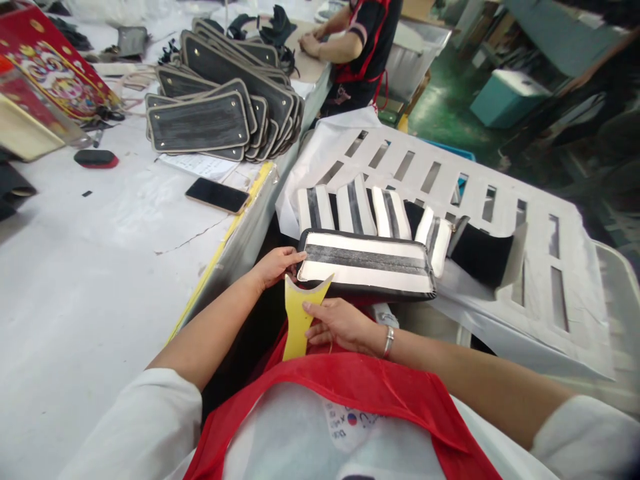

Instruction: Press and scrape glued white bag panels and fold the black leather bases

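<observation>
From my distant seat, I see the left hand (277, 267) pinching the left end of the striped bag piece (367, 260), probably to steady it, while the right hand (345, 325) holds a yellow scraper (301, 313) between thumb and fingers. The scraper's curved end points up to the piece's near left corner, perhaps so that it is ready there; I cannot tell if they touch. The piece lies along the near left edge of a white slotted board (537, 227), with similar striped pieces (355, 207) just behind it, maybe kept within reach. On the table (125, 220), a phone (217, 195) rests by the right edge, and dark panels (197, 127) are piled farther along it, apparently to save space. A paper (200, 165) near the pile bears writing, and the shirt label (345, 423) small letters; I cannot read either surely. The phone shows no brand.
</observation>
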`<state>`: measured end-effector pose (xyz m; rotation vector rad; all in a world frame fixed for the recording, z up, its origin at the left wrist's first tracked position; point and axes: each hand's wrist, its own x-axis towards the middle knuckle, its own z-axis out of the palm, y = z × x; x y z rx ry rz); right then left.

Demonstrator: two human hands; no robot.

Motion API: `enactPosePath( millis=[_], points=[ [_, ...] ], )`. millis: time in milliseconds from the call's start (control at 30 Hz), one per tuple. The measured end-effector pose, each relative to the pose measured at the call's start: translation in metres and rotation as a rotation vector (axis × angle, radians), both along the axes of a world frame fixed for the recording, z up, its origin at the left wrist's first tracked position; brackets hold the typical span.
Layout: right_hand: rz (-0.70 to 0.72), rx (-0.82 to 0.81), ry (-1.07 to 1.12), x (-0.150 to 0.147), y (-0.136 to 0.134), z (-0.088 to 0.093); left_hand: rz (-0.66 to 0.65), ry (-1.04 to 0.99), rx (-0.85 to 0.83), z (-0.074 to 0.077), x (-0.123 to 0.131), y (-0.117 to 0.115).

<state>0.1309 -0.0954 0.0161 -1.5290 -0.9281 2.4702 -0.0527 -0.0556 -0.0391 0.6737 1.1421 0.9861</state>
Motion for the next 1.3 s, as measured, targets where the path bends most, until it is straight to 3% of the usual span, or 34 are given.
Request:
enactPosePath(
  millis=[167, 433, 667, 1100, 1300],
  points=[
    [-0.132, -0.034, 0.056, -0.021, -0.007, -0.009, 0.126, -0.069, 0.013, 0.000, 0.013, -0.010],
    [-0.185, -0.152, 0.086, -0.023, 0.003, -0.008, 0.319, -0.185, -0.068, 0.013, 0.032, -0.011],
    [-0.068, -0.325, 0.080, -0.016, 0.018, -0.004, 0.337, -0.119, -0.080, 0.019, 0.034, -0.003],
    [0.033, -0.093, 0.254, 0.004, 0.028, -0.024, 0.358, -0.026, -0.094, 0.024, 0.044, 0.006],
    [0.034, -0.075, 0.277, 0.006, 0.022, -0.048, 0.357, 0.012, -0.106, 0.023, 0.047, 0.010]
  ],
)
